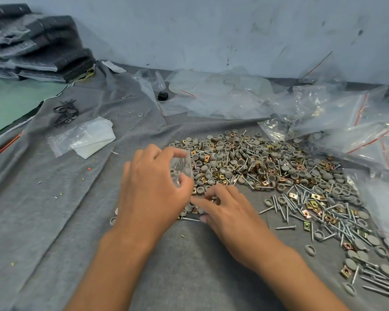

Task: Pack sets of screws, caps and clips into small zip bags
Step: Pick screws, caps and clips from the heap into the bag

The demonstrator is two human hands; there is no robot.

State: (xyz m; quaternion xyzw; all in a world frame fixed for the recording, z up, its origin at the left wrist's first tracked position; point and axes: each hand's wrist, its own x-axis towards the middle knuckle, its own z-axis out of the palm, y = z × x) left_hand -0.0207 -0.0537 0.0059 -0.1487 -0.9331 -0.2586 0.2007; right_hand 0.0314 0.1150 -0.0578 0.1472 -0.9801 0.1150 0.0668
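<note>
My left hand point(152, 182) holds a small clear zip bag point(182, 168) between curled fingers and thumb; a few screws and a grey cap show inside it. My right hand point(225, 207) lies low on the grey cloth at the near edge of the heap, its fingers bent over small parts; what they hold is hidden. The heap point(256, 167) mixes grey round caps, silver screws and brass-coloured square clips. It spreads from the middle to the right, thinning into loose screws point(337, 223).
Packed zip bags with red strips point(357, 131) pile up at the right. Empty clear bags point(216, 95) lie at the back; one more point(81, 138) is at the left. Black wire ties point(65, 112), a small black object point(162, 95) and stacked dark felt point(38, 43) sit further left.
</note>
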